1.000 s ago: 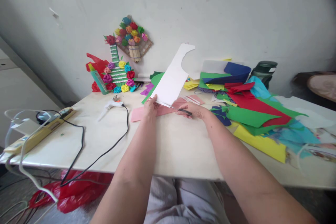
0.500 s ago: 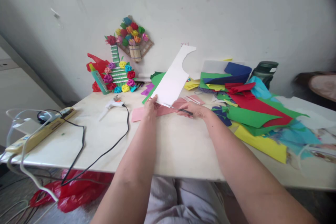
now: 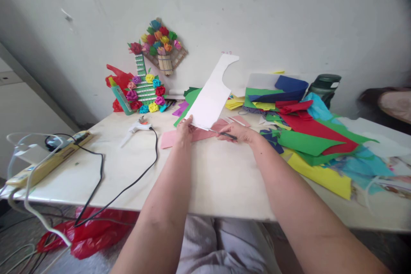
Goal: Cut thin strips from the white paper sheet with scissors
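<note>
My left hand (image 3: 185, 129) pinches the lower left corner of a white sheet of paper (image 3: 210, 98), which is held up at a tilt and has a curved cut-out on its upper right side. In my right hand (image 3: 236, 132) is a pair of scissors (image 3: 227, 135) with dark handles. Their blades point left and lie along the sheet's bottom edge, where a thin strip shows. Under both hands, a pink sheet (image 3: 170, 139) rests on the table (image 3: 224, 180). Green paper (image 3: 193, 102) lies partly hidden behind the white sheet.
On the left are a white glue gun (image 3: 138, 126) with a black cord and a power strip (image 3: 51, 160). Behind stand a glue bottle (image 3: 121, 98) and a flower-decorated guitar shape (image 3: 145, 87). Coloured sheets (image 3: 311, 141) pile up on the right beside a dark green bottle (image 3: 324, 87).
The scissors and my right hand have shifted very slightly to the right. The white sheet and my left hand look almost the same.
</note>
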A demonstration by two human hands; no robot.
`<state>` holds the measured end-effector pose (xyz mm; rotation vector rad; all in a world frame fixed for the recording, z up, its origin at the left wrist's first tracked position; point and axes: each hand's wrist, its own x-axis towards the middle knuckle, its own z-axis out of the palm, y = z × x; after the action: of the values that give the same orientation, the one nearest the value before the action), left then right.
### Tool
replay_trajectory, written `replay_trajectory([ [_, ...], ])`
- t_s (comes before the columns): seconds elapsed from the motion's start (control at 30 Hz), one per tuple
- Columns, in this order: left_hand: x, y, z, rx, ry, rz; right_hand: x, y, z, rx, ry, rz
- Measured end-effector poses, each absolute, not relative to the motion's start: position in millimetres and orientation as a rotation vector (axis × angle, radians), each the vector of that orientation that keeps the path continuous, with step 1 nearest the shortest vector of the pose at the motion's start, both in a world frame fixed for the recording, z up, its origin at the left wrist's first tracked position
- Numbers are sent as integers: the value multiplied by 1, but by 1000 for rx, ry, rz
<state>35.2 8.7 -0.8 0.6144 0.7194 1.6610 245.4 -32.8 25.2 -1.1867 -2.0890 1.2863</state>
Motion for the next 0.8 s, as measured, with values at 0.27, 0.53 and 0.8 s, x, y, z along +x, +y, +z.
replay_trajectory([
  [0.27,38,3,6,572,741,1653,251,-34,31,-1107,-2148,1295],
  [0.53,31,9,2,575,756,1664,255,-27,19,-1139,-2101,1353],
  [0.8,35,9,1,571,782,1710,255,-32,23,-1185,-2092,1349],
])
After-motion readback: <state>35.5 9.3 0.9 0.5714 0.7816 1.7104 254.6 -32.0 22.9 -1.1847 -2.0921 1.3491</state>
